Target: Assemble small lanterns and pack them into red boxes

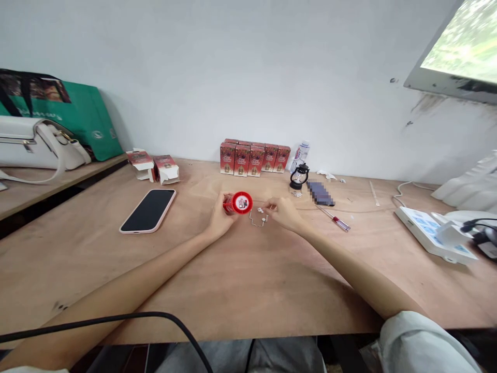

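My left hand (221, 217) is wrapped round a small red lantern (243, 203), tilted so that its round underside faces me, with a pale centre and small parts showing inside the red rim. Just to the right, my right hand (282, 212) has its thumb and fingertips pinched together above the table; whatever they hold is too small to name. Between and below the hands lies a thin pale wire piece (257, 225) with a small round disc (263, 219). A small white part (260, 210) is close to my right fingertips.
Red boxes (242, 160) stand by the wall beside a plastic bottle (302, 154) and black lantern (298, 177). Two opened boxes (166, 168) and a phone (148, 211) are left. A blurred dark object (320, 193), screwdriver (340, 223) and power strip (435, 233) are right.
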Available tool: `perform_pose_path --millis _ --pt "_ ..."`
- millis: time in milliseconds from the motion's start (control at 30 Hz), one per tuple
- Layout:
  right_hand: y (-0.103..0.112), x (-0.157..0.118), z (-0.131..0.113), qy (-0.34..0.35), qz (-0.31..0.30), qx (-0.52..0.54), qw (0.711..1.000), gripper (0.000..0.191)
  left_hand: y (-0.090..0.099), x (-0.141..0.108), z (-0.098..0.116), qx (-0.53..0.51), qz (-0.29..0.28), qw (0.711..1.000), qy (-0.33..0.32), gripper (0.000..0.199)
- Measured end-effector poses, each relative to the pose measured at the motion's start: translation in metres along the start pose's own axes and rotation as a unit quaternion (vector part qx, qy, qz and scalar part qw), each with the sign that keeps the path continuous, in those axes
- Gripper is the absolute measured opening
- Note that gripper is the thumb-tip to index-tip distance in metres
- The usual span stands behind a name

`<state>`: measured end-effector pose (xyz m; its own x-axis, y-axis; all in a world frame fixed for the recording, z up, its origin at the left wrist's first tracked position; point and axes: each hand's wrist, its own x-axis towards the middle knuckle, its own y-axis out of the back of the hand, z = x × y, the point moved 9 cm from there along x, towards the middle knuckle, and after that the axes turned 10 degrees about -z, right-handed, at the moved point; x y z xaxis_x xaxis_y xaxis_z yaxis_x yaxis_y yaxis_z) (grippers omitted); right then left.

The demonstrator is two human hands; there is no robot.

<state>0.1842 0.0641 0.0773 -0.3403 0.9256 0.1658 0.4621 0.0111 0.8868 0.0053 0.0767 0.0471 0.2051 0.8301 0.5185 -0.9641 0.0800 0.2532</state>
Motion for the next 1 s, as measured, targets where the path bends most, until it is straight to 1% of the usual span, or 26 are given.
perform_pose_path --millis 33,67,133,200,267,333,400,433,467,500,567,633,667,700,767,867,1000 --pt "-0.009 0.003 0.006 -0.017 -0.051 -0.016 0.998 0.013 0.0 0.0 -0.001 -0.001 0.0 1.0 0.002 0.044" --pt "-0.016 0.004 0.01 -0.027 -0.087 -0.033 0.995 0.013 0.0 0.0 -0.001 0.0 0.0 1.0 0.002 0.044" --pt "-0.024 0.004 0.012 -0.034 -0.123 -0.065 0.99 0.015 0.001 0.0 0.0 0.0 0.002 1.0 0.002 0.044" --pt "-0.028 0.004 0.012 -0.037 -0.139 -0.085 0.986 0.016 0.001 0.0 0.001 -0.005 0.003 1.0 0.003 0.045" --pt "-0.029 0.004 0.011 -0.032 -0.141 -0.1 0.984 0.016 0.0 0.0 0.001 -0.009 0.0 1.0 0.006 0.045" --pt "-0.03 0.004 0.008 -0.015 -0.142 -0.105 0.984 0.014 0.0 0.0 0.001 -0.011 0.0 1.0 0.007 0.045" --pt "-0.029 0.004 0.005 0.004 -0.141 -0.089 0.986 0.01 0.0 0.0 0.002 -0.012 0.001 1.0 0.008 0.046" --pt "-0.027 0.004 0.004 0.009 -0.132 -0.074 0.988 0.009 0.0 0.0 0.002 -0.013 0.001 1.0 0.008 0.046" --pt "-0.022 0.004 0.003 0.012 -0.111 -0.054 0.992 0.008 -0.001 0.0 0.002 -0.013 0.001 1.0 0.008 0.047" --pt "-0.014 0.003 0.0 0.019 -0.073 -0.034 0.997 0.007 -0.001 0.0 0.002 -0.012 0.0 1.0 0.007 0.046" --pt "0.009 -0.003 -0.01 0.05 0.037 0.005 0.998 0.009 -0.001 0.0 0.004 -0.006 -0.001 1.0 0.001 0.046" --pt "0.03 -0.013 -0.027 0.109 0.138 0.034 0.984 0.013 -0.001 0.0 0.006 0.0 -0.005 1.0 -0.007 0.045" --pt "0.036 -0.018 -0.036 0.141 0.17 0.042 0.974 0.015 -0.001 0.001 0.008 0.003 -0.009 1.0 -0.011 0.044" --pt "0.038 -0.022 -0.046 0.169 0.187 0.044 0.967 0.017 -0.002 0.001 0.009 0.006 -0.013 1.0 -0.013 0.043" --pt "0.037 -0.024 -0.063 0.217 0.193 0.027 0.957 0.019 -0.003 0.001 0.01 0.007 -0.021 1.0 -0.018 0.042" --pt "0.024 -0.022 -0.081 0.261 0.173 -0.037 0.949 0.019 -0.004 0.0 0.01 -0.008 -0.027 0.999 -0.025 0.043" --pt "0.01 -0.016 -0.086 0.256 0.152 -0.121 0.947 0.017 -0.003 0.0 0.006 -0.006 -0.021 1.0 -0.017 0.044"
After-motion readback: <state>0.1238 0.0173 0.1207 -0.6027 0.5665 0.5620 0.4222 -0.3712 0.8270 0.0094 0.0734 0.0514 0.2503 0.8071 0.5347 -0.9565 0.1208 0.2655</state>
